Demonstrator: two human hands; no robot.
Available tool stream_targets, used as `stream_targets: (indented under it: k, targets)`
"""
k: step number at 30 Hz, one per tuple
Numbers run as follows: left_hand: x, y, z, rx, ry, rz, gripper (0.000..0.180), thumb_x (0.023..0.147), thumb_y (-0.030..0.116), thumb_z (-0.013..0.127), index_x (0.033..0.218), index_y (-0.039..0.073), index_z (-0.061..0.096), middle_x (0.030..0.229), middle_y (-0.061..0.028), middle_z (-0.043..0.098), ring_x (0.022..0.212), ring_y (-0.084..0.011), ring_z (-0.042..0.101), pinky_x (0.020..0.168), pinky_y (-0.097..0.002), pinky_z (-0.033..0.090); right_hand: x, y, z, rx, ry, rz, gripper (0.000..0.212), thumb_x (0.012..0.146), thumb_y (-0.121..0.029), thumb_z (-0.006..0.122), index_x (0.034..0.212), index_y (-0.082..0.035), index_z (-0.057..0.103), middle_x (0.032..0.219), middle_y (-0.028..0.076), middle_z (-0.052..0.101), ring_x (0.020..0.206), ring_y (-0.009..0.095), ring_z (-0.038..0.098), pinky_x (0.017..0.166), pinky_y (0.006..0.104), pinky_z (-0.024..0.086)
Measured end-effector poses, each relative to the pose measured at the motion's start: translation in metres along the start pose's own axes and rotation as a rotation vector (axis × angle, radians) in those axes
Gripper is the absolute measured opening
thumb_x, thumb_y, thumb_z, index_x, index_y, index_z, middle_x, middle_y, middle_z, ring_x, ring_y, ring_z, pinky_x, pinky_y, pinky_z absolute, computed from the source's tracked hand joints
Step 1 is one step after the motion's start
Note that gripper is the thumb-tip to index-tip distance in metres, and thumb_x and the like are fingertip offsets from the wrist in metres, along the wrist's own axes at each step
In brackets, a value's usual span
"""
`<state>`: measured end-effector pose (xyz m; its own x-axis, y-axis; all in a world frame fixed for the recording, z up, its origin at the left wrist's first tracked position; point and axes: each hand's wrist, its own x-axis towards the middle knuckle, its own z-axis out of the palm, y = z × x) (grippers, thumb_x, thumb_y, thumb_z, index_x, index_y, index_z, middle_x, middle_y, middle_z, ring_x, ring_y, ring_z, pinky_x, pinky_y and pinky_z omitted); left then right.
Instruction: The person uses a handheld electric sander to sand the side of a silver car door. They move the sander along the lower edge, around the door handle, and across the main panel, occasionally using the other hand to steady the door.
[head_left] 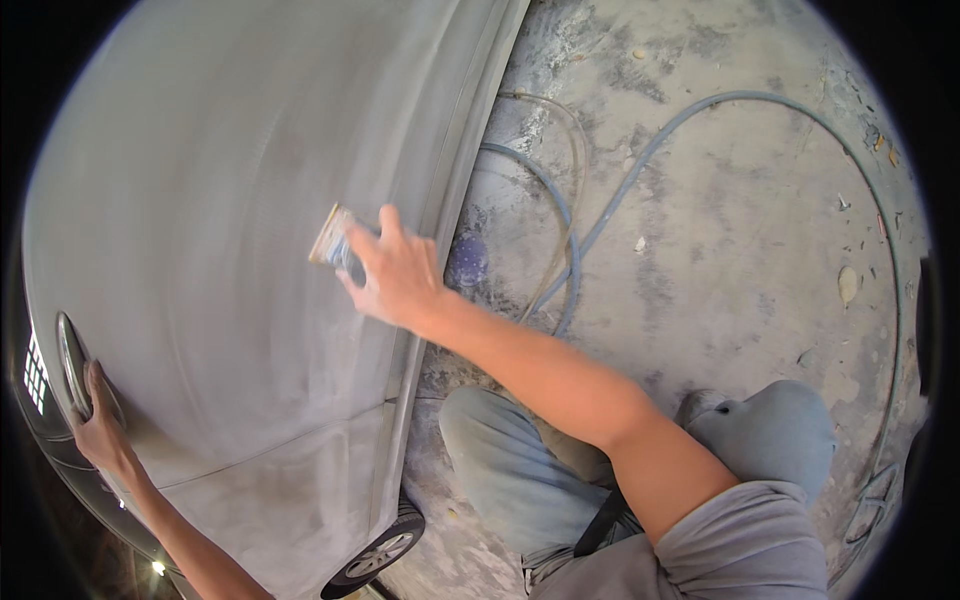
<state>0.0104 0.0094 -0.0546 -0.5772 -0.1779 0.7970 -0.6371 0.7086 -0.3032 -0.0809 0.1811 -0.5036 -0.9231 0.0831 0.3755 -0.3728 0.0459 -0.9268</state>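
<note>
A grey car body panel (230, 260), dull and streaked with pale dust, fills the left side. My left hand (98, 435) is at the door handle (70, 355) near the far left, with its fingers curled round it. Over the lower part of the panel, my right hand (395, 270) grips a small sanding block (336, 236), tan along its edge and whitish blue on its side. One finger stands up off the block. The block and the fingers are slightly blurred, and I cannot tell whether its face touches the panel.
Below the panel's edge lies a dusty concrete floor (690, 280). A blue-grey hose (740, 97) loops across it, beside a thinner pale hose (575, 125). A purple sanding disc (467, 258) with holes lies by the sill. A car wheel (378, 552) shows near my bent knees.
</note>
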Motion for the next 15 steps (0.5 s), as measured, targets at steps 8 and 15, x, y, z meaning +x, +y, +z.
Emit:
stream_targets:
  k: [8, 15]
  targets:
    - [-0.002, 0.003, 0.004, -0.112, 0.027, 0.043, 0.069, 0.086, 0.061, 0.085, 0.123, 0.003, 0.082, 0.112, -0.011, 0.083, 0.101, -0.024, 0.075, 0.095, -0.0385, 0.055, 0.1, 0.026, -0.053, 0.032, 0.042, 0.211, 0.064, 0.08, -0.028, 0.091, 0.136, -0.012, 0.063, 0.115, 0.018, 0.057, 0.084, 0.04, 0.073, 0.076, 0.0529, 0.059]
    - [0.002, -0.001, 0.007, 0.01, 0.076, -0.042, 0.065, 0.088, 0.06, 0.084, 0.12, 0.004, 0.082, 0.105, -0.0123, 0.083, 0.092, -0.0253, 0.076, 0.087, -0.0412, 0.056, 0.176, 0.056, -0.092, 0.034, 0.117, 0.309, 0.056, 0.084, -0.03, 0.087, 0.131, -0.01, 0.065, 0.122, 0.023, 0.061, 0.098, 0.046, 0.073, 0.087, 0.0564, 0.057]
